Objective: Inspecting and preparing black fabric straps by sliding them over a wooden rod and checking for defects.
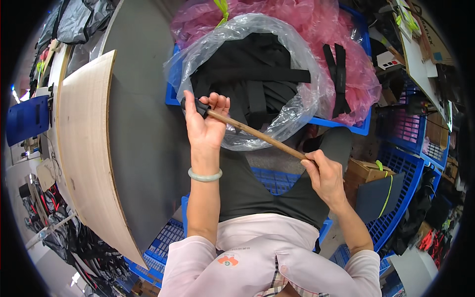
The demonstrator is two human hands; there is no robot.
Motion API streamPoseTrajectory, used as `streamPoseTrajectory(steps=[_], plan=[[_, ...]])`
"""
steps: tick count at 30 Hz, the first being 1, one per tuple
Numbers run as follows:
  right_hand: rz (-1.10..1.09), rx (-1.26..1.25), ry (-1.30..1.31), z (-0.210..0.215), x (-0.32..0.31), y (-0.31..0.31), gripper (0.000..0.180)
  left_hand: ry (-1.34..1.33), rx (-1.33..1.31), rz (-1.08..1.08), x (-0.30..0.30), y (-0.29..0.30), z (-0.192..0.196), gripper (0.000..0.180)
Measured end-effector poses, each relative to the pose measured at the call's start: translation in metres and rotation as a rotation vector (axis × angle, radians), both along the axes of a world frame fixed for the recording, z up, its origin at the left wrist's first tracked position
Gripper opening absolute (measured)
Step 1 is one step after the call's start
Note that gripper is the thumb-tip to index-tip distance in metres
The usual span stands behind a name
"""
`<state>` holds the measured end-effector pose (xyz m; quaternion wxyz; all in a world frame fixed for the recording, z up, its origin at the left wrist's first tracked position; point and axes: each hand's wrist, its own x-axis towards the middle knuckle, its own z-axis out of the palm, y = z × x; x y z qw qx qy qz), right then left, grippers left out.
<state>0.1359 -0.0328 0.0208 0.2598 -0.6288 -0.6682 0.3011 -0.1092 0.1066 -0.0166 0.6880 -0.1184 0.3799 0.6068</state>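
At centre frame, the left hand (pixel 207 126) is closed around a black strap piece (pixel 194 105) fitted on the tip of a wooden stick (pixel 257 134). Toward four o'clock, the right hand (pixel 324 173) grips the stick's other end. Pushing the fabric along the stick looks to be underway; steady grip needed.

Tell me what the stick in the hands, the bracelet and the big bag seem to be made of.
Stick: likely wood or bamboo, matte brown, thin and straight; its black tip in the left hand looks like fabric.
Bracelet: pale green, glossy, perhaps jade or glass.
Bag: clear thin plastic film, crinkled and shiny, with black strips showing through.
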Motion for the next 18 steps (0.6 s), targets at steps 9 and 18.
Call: streamPoseTrajectory(steps=[9, 18], plan=[[-0.288, -1.001, 1.484, 0.018, -0.057, -0.015, 0.013, 0.388, 0.564, -0.253, 0.034, -0.001, 0.036, 0.042], [-0.469, -0.797, 1.500, 0.039, -0.070, -0.010, 0.007, 0.874, 0.619, -0.375, 0.076, -0.039, 0.030, 0.035]])
